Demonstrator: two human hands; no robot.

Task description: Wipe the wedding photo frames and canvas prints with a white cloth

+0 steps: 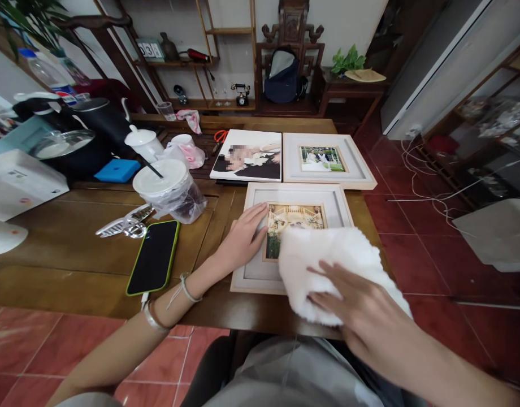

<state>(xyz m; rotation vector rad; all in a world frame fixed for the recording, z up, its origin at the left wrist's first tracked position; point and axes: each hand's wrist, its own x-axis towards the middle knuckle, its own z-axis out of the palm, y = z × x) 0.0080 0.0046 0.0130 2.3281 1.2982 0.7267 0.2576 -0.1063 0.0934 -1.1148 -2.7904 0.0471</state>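
A light wooden picture frame (254, 277) lies flat near the table's front edge, with a small photo (277, 217) set in its wide pale mat. My left hand (245, 234) rests on the frame's left side, fingers stretched out towards the photo. On the right, my right hand (362, 299) has hold of a fluffy white cloth (328, 249) and presses it over the frame. That cloth covers the frame's lower right and part of the photo. Behind lie a second framed photo (323, 159) and a white-edged portrait print (260, 155).
To the left are a phone (153, 257) with a cable, a silvery clip-like object (126, 223) and a lidded cup (167, 186) in a plastic bag. Farther back stand a white teapot (143, 141) and a dark pot (69, 158). Orange-handled scissors (220, 135) lie by the print.
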